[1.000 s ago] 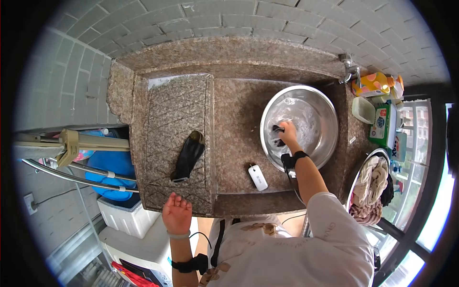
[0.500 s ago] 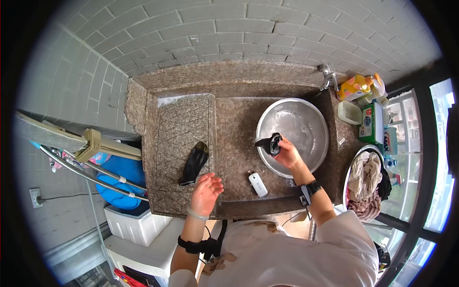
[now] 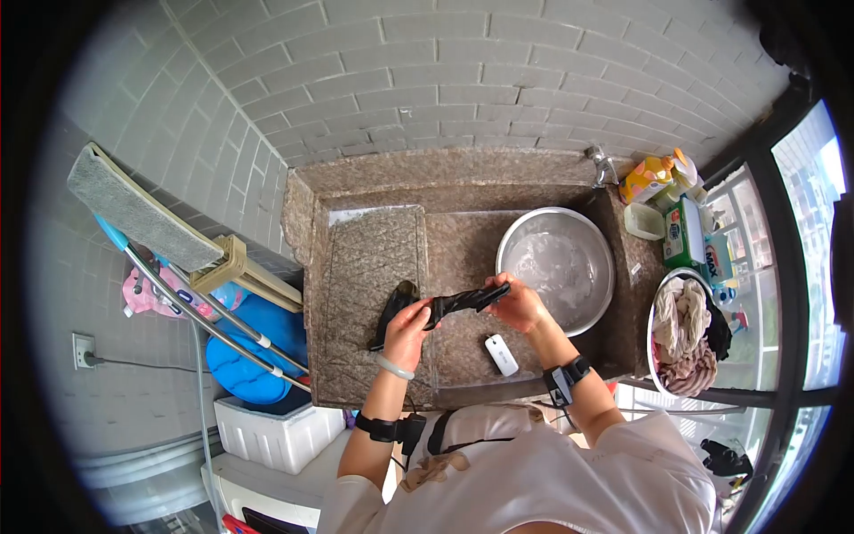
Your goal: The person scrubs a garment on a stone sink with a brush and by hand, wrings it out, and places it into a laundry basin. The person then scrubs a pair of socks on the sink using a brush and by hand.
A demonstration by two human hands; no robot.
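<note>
A dark, wet-looking black sock (image 3: 458,303) is stretched between my two hands over the sink. My left hand (image 3: 406,335) has its fingers closed on one end, above the edge of the ribbed stone washboard (image 3: 369,258). At the other end, my right hand (image 3: 519,308) pinches the fabric near the left rim of a metal basin (image 3: 608,258) with water in it. Another black sock (image 3: 398,303) lies on the washboard beside my left hand, which partly covers it.
A white oval device (image 3: 501,355) lies on the sink floor. Right of the sink are a laundry tub (image 3: 656,351) full of clothes, a green box (image 3: 683,233), a yellow bottle (image 3: 645,181) and a tap (image 3: 601,167). Mops (image 3: 191,311) lean at the left.
My left hand has closed on one end of the sock, and the bunched sock is now stretched out. My right hand has shifted from over the basin to its left rim.
</note>
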